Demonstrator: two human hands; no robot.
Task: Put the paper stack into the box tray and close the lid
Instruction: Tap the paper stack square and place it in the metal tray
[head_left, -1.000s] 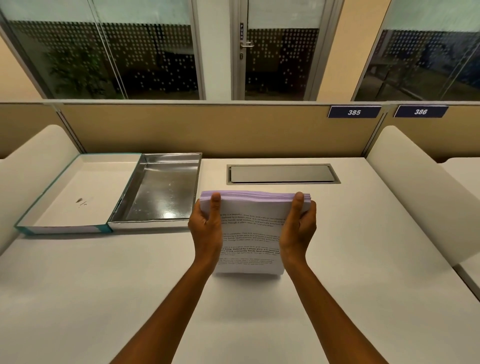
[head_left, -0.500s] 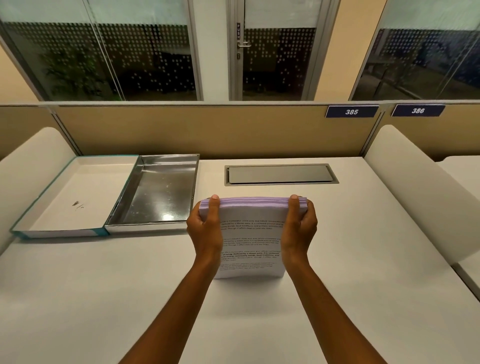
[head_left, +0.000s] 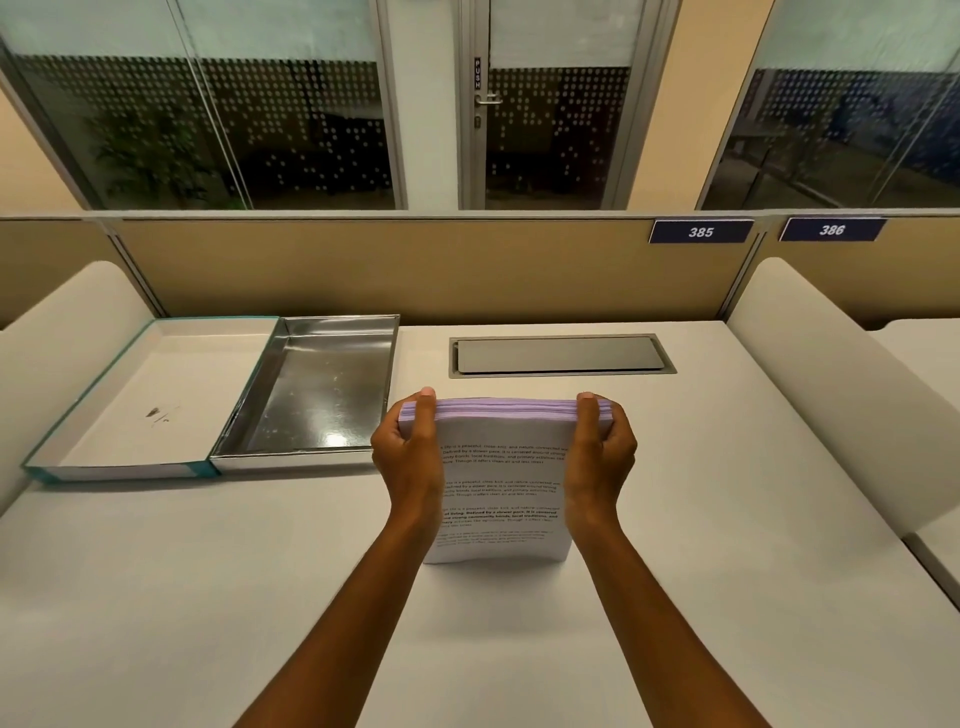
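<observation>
Counter (head_left: 727, 519): a pale, plain surface that fills the lower part of the view, closed off at the back by a tan partition (head_left: 415, 270) and at each side by a rounded white divider.
Windows (head_left: 234, 104): dark glass panes with a dotted pattern above the partition; a door with a handle and a "PUSH" sign stands between them.
Lid (head_left: 140, 400): a white, teal-edged shallow box half, lying open and face up at the far left of the counter, with a small dark smudge inside.
Box tray (head_left: 322, 395): a shiny silver tray, empty, just right of the lid and joined to it along one long edge.
Cable hatch (head_left: 561, 355): a grey rectangular flap set flush into the counter at the back, to the right of the tray.
Paper stack (head_left: 504, 483): a thick pile of printed sheets with a lilac top edge, held upright on its lower edge on the counter at centre, just right of the tray's near corner and outside it.
Left hand (head_left: 410, 457): clamped on the stack's left side, thumb over the top edge.
Right hand (head_left: 597, 457): clamped on the stack's right side in the same way.
Number plates (head_left: 700, 232): two dark blue tags on the partition, "385" and "386".
</observation>
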